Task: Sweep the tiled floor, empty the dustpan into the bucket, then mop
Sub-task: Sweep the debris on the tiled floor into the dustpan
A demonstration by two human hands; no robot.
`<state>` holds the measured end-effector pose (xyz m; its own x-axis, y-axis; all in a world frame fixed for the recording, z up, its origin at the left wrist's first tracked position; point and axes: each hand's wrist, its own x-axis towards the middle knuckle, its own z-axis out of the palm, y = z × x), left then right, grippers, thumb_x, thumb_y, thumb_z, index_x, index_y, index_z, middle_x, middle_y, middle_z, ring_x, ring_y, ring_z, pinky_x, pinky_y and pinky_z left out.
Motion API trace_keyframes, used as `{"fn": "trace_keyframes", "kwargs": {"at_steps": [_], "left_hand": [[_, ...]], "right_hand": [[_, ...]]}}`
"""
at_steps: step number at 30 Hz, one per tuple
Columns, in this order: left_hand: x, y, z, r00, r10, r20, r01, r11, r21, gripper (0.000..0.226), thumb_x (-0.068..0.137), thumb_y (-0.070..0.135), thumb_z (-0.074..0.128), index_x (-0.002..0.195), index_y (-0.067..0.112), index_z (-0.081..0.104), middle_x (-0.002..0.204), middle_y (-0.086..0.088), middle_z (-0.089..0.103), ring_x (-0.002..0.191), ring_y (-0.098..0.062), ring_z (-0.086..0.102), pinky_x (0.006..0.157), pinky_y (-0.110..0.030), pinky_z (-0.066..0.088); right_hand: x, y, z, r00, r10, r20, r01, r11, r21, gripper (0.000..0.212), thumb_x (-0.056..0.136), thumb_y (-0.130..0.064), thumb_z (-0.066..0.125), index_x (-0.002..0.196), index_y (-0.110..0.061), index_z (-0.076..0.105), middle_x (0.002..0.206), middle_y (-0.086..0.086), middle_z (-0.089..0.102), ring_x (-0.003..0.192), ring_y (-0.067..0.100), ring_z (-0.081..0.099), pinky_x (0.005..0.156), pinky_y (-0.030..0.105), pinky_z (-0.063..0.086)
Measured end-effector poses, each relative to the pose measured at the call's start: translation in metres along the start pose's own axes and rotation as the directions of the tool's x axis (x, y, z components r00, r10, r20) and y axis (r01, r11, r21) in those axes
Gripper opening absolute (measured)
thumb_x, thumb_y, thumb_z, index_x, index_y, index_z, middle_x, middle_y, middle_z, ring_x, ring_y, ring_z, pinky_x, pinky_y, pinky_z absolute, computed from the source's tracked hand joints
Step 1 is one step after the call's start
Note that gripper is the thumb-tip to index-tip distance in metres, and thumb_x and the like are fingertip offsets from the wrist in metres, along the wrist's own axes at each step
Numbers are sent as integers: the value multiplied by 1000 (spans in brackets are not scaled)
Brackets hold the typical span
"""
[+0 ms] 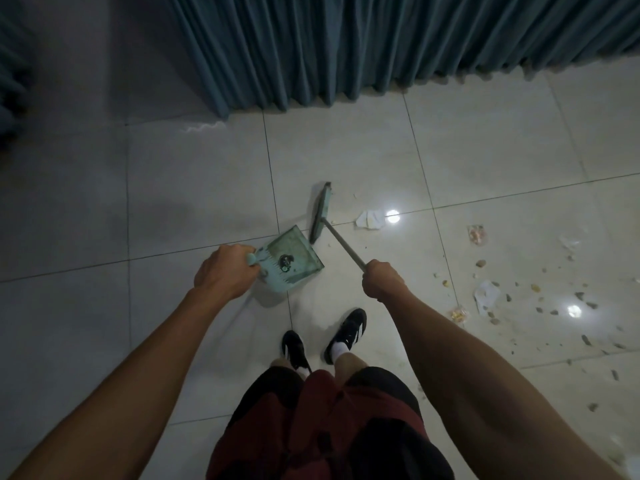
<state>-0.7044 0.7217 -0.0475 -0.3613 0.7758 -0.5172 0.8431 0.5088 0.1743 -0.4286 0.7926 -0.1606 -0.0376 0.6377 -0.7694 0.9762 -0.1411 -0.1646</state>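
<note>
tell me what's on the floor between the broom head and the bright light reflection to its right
In the head view, a crumpled white paper scrap lies between the broom head and the light reflection, right beside the glare.

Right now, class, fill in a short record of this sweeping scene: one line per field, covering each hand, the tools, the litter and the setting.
left hand: left hand grips the dustpan handle
right hand: right hand grips the broom handle
dustpan: teal dustpan, a little dark debris inside
broom: broom head on the floor beyond the dustpan
litter: crumpled paper right of the broom head; scattered scraps further right
floor: pale tiled floor
background: teal curtain
bucket: not in view
</note>
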Motion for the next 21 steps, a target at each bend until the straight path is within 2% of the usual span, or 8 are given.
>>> {"fn": "trace_keyframes", "kwargs": {"at_steps": [6,11,17,21], "left_hand": [[24,-8,-6,999,46,24,-45,999,-14,10,84,27,62,74,24,64,74,1,62,69,-29,62,60,-29,46],[38,-17,-9,990,127,62,-129,991,23,11,85,27,60,76,21,65,75,1,62,69,-28,62,61,-30,50],[51,-26,-10,966,229,119,-237,970,52,12,88,27,60,78,24,65,78,0,64,72,-29,64,64,-31,52],[49,-22,-5,948,274,164,-289,954,79,10,87,28,61,78,25,63,80,-2,64,72,-29,63,62,-29,48]], "right_hand": [[13,-11,-3,997,75,-5,-74,996,55,29,94,-15,51,122,-8,55,97,7,53,94,30,66,84,44,59],[3,-21,10,986,166,19,-167,976,141,28,92,-12,48,118,-5,54,94,11,54,92,34,68,81,44,60],[-24,-13,43,955,292,52,-295,921,252,28,91,-9,47,117,-3,55,92,11,57,87,33,68,77,43,60],[-52,7,71,922,381,75,-385,870,310,28,91,-6,46,117,-2,55,86,10,57,82,31,68,71,42,61]]}}
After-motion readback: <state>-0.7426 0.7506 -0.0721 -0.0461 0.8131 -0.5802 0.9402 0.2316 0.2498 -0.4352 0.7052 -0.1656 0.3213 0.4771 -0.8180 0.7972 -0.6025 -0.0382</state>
